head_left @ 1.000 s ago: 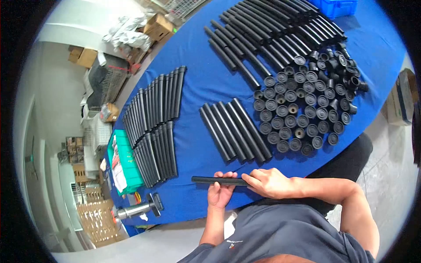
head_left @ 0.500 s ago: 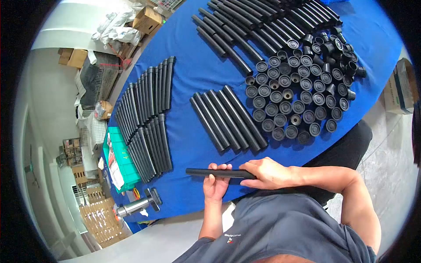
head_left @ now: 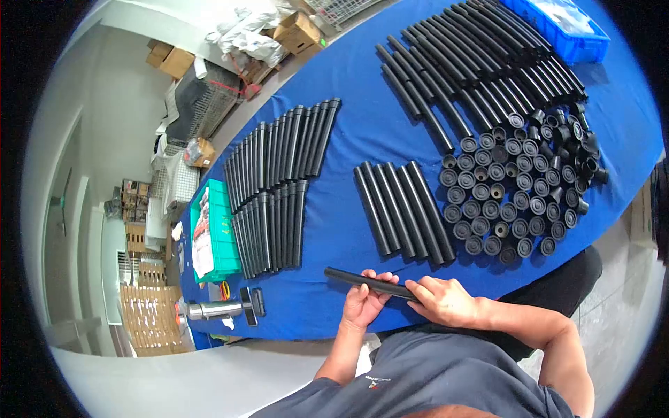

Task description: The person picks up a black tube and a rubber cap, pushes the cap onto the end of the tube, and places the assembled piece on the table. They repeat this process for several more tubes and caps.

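A black tube [head_left: 348,277] lies across both hands near the table's front edge. My left hand [head_left: 366,301] holds it around its middle, with the fingers closed on it. My right hand [head_left: 442,301] grips its right end, which the fingers cover. Just beyond the hands, several loose black tubes [head_left: 404,212] lie side by side on the blue cloth [head_left: 341,209]. Many round black caps [head_left: 521,198] are spread out to the right of them, most with their ringed faces up.
Rows of capped tubes [head_left: 282,150] lie at the left, beside a green bin [head_left: 224,233]. More tubes [head_left: 474,59] are stacked at the back right, near a blue crate [head_left: 575,45]. A metal tool [head_left: 216,310] is at the lower left edge.
The view has shifted, so the table's contents appear farther right. The held tube now slopes down to the right, and both hands still hold it.
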Demonstrator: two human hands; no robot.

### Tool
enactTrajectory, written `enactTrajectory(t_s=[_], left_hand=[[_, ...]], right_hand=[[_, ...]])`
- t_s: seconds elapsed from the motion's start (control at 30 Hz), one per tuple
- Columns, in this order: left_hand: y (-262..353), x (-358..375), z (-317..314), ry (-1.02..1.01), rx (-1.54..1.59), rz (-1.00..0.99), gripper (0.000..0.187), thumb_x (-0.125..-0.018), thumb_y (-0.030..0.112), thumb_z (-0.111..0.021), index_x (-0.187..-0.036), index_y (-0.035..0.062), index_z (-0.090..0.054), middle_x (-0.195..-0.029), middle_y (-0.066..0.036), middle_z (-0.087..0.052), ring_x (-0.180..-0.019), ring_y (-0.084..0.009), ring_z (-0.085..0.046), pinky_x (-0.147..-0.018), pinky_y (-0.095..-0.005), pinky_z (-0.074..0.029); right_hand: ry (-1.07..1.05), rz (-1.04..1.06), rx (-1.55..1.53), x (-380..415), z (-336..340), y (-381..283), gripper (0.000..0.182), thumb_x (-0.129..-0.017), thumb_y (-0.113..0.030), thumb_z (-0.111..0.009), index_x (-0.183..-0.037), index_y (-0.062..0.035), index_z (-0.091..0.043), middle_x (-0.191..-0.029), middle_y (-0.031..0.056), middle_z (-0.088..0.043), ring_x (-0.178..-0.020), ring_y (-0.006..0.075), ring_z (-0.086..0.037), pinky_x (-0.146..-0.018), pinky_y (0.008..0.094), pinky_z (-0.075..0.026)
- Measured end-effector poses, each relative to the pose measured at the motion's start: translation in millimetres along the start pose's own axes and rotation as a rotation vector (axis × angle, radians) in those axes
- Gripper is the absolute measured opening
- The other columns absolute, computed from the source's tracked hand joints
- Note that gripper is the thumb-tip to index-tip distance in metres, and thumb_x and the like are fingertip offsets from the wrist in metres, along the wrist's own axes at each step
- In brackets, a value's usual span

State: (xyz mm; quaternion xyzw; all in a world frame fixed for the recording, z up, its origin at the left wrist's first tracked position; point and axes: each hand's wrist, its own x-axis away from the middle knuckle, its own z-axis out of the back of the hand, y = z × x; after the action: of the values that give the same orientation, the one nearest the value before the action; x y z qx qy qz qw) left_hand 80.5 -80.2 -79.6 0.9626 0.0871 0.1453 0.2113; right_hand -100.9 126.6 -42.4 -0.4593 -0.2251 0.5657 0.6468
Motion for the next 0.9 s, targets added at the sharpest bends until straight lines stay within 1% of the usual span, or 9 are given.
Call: enactTrajectory(t_s=[0.07, 0.2, 0.33, 0.47, 0.63, 0.73, 0.77, 0.87, 0.9], left_hand=[[-0.6, 0.1, -0.6, -0.016, -0.011, -0.012, 0.040, -0.095, 0.016, -0.073, -0.130, 0.0064, -0.056, -0.136, -0.021, -0.063, -0.139, -0.0415, -0.050, -0.119, -0.0550, -0.039], [-1.0, -0.3, -6.3, 0.010, -0.035, -0.003, 0.038, -0.096, 0.017, -0.073, -0.128, 0.0069, -0.056, -0.136, -0.021, -0.062, -0.139, -0.0413, -0.049, -0.119, -0.0548, -0.039], [-0.5, -0.2, -2.4, -0.013, -0.039, -0.012, 0.038, -0.096, 0.017, -0.073, -0.128, 0.0070, -0.056, -0.138, -0.022, -0.060, -0.140, -0.0416, -0.048, -0.119, -0.0546, -0.039], [-0.4, -0.1, -3.5, -0.018, -0.041, -0.001, 0.038, -0.096, 0.017, -0.072, -0.128, 0.0077, -0.055, -0.140, -0.023, -0.059, -0.141, -0.0420, -0.047, -0.119, -0.0542, -0.039], [-1.4, -0.8, -6.7, -0.033, -0.059, -0.002, 0.035, -0.097, 0.018, -0.071, -0.127, 0.0089, -0.055, -0.141, -0.024, -0.058, -0.141, -0.0421, -0.047, -0.119, -0.0541, -0.039], [-0.3, -2.2, -7.9, -0.051, -0.041, -0.001, 0.034, -0.097, 0.016, -0.071, -0.127, 0.0087, -0.055, -0.141, -0.024, -0.057, -0.140, -0.0417, -0.048, -0.119, -0.0537, -0.039], [0.5, -3.3, -9.2, -0.034, -0.042, 0.003, 0.034, -0.097, 0.016, -0.071, -0.127, 0.0086, -0.055, -0.141, -0.024, -0.058, -0.140, -0.0415, -0.048, -0.119, -0.0535, -0.039], [0.1, -3.2, -6.7, -0.007, -0.024, 0.008, 0.033, -0.098, 0.016, -0.069, -0.127, 0.0085, -0.055, -0.141, -0.024, -0.058, -0.140, -0.0411, -0.048, -0.119, -0.0534, -0.039], [-0.4, -2.5, -4.7, -0.004, -0.020, 0.009, 0.033, -0.098, 0.017, -0.069, -0.127, 0.0086, -0.055, -0.141, -0.024, -0.058, -0.140, -0.0410, -0.048, -0.119, -0.0535, -0.039]], right_hand=[[-0.051, -0.078, -0.099, -1.4, 4.7, -1.5, 0.047, -0.092, -0.028, -0.072, -0.125, 0.0023, -0.058, -0.093, 0.0245, -0.068, -0.086, 0.0416, -0.069, -0.074, 0.0509, -0.056], [0.041, -0.026, -0.132, -2.6, -0.7, 7.4, 0.045, -0.093, -0.028, -0.072, -0.125, 0.0005, -0.059, -0.093, 0.0238, -0.067, -0.082, 0.0417, -0.069, -0.073, 0.0501, -0.057], [-0.008, -0.017, 0.085, -1.4, 0.0, -3.1, 0.042, -0.092, -0.026, -0.072, -0.123, -0.0004, -0.060, -0.090, 0.0201, -0.066, -0.076, 0.0403, -0.068, -0.068, 0.0484, -0.057], [-0.006, -0.053, -0.119, -4.1, 3.6, 6.4, 0.038, -0.089, -0.024, -0.076, -0.116, -0.0004, -0.062, -0.088, 0.0193, -0.065, -0.072, 0.0393, -0.067, -0.062, 0.0480, -0.057], [0.082, 0.030, 0.127, -7.3, 0.1, -2.9, 0.036, -0.086, -0.020, -0.077, -0.113, -0.0008, -0.063, -0.081, 0.0144, -0.062, -0.067, 0.0350, -0.066, -0.059, 0.0458, -0.055], [-0.192, -0.410, -0.406, -16.3, 22.2, -12.3, 0.040, -0.083, -0.018, -0.079, -0.116, -0.0004, -0.063, -0.082, 0.0120, -0.060, -0.065, 0.0331, -0.065, -0.058, 0.0434, -0.055], [-0.248, -0.507, -0.448, -17.2, 22.8, -8.6, 0.046, -0.083, -0.018, -0.080, -0.120, 0.0013, -0.061, -0.083, 0.0128, -0.060, -0.067, 0.0334, -0.065, -0.061, 0.0439, -0.055], [0.082, 0.025, 0.071, -5.5, -2.1, 3.3, 0.049, -0.085, -0.022, -0.079, -0.123, 0.0029, -0.060, -0.085, 0.0169, -0.064, -0.073, 0.0362, -0.067, -0.064, 0.0462, -0.055], [0.077, 0.069, 0.148, -4.2, -5.0, 2.0, 0.046, -0.086, -0.021, -0.079, -0.120, 0.0028, -0.060, -0.086, 0.0181, -0.065, -0.076, 0.0366, -0.067, -0.064, 0.0464, -0.055]])
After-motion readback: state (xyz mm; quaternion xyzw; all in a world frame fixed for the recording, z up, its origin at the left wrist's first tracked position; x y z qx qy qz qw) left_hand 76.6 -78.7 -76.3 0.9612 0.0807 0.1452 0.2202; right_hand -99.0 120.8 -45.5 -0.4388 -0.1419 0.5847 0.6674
